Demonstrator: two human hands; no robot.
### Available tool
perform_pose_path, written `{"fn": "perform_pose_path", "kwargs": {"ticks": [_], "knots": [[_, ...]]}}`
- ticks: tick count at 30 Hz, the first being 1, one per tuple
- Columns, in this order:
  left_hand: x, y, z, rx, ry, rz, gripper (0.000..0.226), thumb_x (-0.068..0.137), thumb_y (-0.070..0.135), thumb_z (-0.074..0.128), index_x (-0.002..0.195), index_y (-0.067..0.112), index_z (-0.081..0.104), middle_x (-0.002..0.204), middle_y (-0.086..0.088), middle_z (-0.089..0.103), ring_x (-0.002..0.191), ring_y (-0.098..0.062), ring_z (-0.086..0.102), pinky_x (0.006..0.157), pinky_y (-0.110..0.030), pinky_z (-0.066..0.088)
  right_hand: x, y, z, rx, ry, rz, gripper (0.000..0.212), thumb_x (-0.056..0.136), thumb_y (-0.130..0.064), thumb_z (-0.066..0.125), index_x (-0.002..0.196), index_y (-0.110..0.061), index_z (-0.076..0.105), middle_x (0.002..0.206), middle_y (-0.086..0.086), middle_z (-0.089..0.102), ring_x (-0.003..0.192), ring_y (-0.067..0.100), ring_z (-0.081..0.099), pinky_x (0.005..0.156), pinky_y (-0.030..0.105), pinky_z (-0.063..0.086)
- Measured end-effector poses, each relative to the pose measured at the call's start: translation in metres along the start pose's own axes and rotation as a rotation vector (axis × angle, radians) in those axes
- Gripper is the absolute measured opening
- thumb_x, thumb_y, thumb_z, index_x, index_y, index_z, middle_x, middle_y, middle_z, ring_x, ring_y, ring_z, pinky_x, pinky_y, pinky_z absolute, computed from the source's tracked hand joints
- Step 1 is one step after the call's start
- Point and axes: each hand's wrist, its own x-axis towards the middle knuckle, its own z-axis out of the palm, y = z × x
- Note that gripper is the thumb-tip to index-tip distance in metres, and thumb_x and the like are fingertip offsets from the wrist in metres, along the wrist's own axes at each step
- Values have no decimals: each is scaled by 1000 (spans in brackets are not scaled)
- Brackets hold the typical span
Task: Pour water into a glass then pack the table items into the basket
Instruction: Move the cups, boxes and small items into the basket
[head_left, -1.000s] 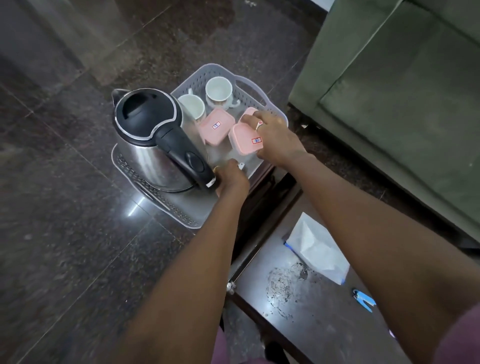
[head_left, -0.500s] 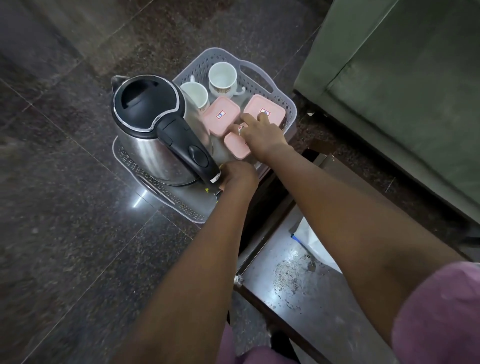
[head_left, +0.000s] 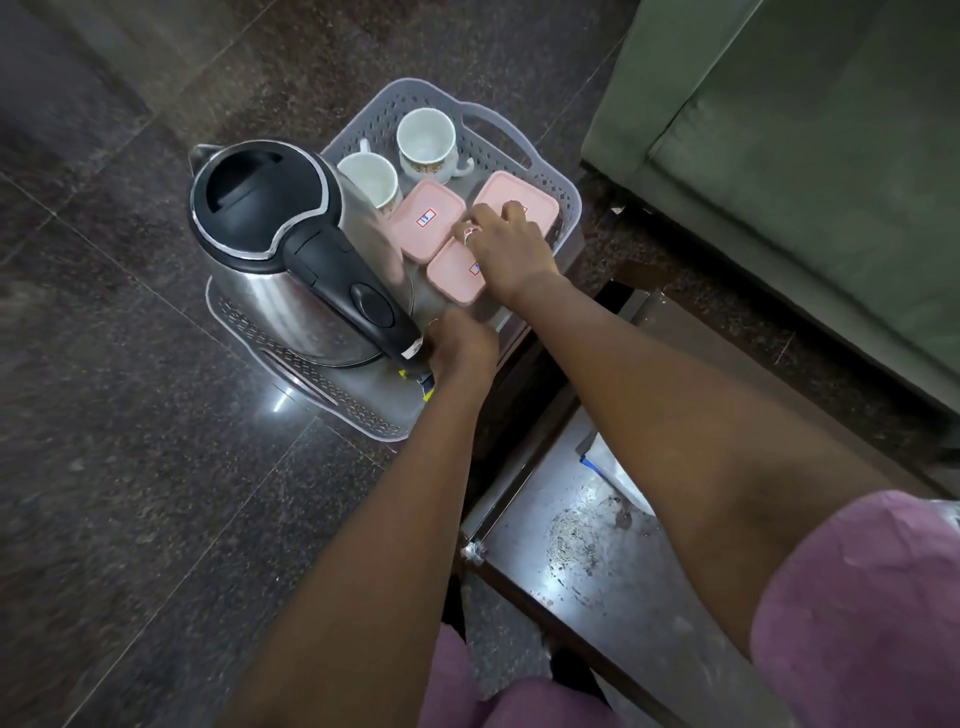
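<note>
A grey perforated basket (head_left: 358, 117) stands on the dark floor. Inside it are a steel kettle (head_left: 260, 208) with a black lid and handle, two white cups (head_left: 426, 137) (head_left: 369, 179) and three pink lidded containers (head_left: 426, 218) (head_left: 530, 200) (head_left: 452, 270). My left hand (head_left: 460, 348) is curled at the lower end of the kettle handle, over a small yellow and blue item; what it grips is hidden. My right hand (head_left: 511, 249) lies across the nearest pink container, fingertips resting on the far right one.
A dark low table (head_left: 597, 561) with a scuffed, shiny top is at the lower right, touching the basket's near corner. A white bag (head_left: 618, 467) lies on it, partly hidden by my right arm. A green sofa (head_left: 805, 156) fills the upper right.
My right hand set the small pink container down in the basket and slid its fingers forward onto the far right container. My left hand stayed at the kettle handle's base.
</note>
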Motion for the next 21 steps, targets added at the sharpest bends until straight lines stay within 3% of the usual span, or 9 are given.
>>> {"fn": "perform_pose_path", "kwargs": {"ticks": [8,11,15,19,21], "knots": [[0,1,6,159,39,-4,35,92,12,42,122,-1,55,134,-22,49,120,-37,50,94,-36,44,-18,19,-2,15,-6,-52,33,96,-9,33,121,-6,54,132,11,48,122,35,38,95,45,39],[-8,2,14,223,188,158,34,96,11,35,119,-3,55,127,-23,54,119,-35,48,89,-29,39,-41,32,0,153,180,-9,36,92,-8,37,122,-6,56,134,11,50,123,34,40,96,44,40],[-36,3,41,174,477,491,31,92,11,43,120,5,55,126,-15,55,117,-33,49,100,-39,37,-101,39,16,369,463,244,39,82,-5,40,116,-2,60,120,18,59,109,38,52,90,44,45],[-73,-8,91,208,429,686,36,87,8,48,122,5,54,133,-17,50,124,-34,42,109,-42,31,-182,54,62,451,463,537,36,81,-6,44,113,-4,61,119,20,59,109,38,53,91,41,44],[-94,-18,121,279,343,771,35,85,6,50,120,5,56,135,-18,49,123,-35,43,108,-41,32,-226,64,90,572,353,744,39,90,-14,37,124,-10,53,132,13,49,122,27,40,101,31,30]]}}
